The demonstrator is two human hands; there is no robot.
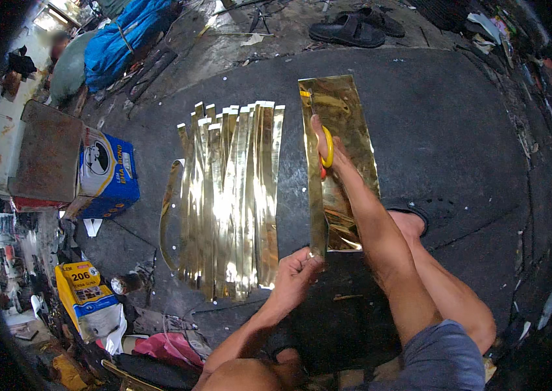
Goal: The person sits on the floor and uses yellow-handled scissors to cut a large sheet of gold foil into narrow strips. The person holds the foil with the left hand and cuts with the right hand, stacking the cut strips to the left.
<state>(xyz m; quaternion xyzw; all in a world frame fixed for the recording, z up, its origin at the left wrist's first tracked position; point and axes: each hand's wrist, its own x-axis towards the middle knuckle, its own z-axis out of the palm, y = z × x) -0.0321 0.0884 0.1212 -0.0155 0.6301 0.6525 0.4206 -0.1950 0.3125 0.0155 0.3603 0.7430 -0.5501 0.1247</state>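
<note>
A shiny gold sheet (354, 133) lies lengthwise on the dark mat, right of centre. My right hand (339, 155) is closed round the yellow and red handles of a pair of scissors (329, 144), over the sheet's left side. Orange shows near the sheet's far left corner, perhaps part of the scissors. Along that side runs a narrow gold strip (316, 212), separated from the sheet toward the near end. My left hand (301, 266) pinches the strip's near end. To the left, several cut gold strips (227, 195) with white far ends lie side by side.
The dark mat (432, 130) spreads beneath the work. At left stand a blue and white metal can (108, 169) and a yellow and blue packet (84, 293). Black sandals (348, 34) and a blue wrapped bundle (126, 42) are at the far side. My foot (407, 223) rests right of the sheet.
</note>
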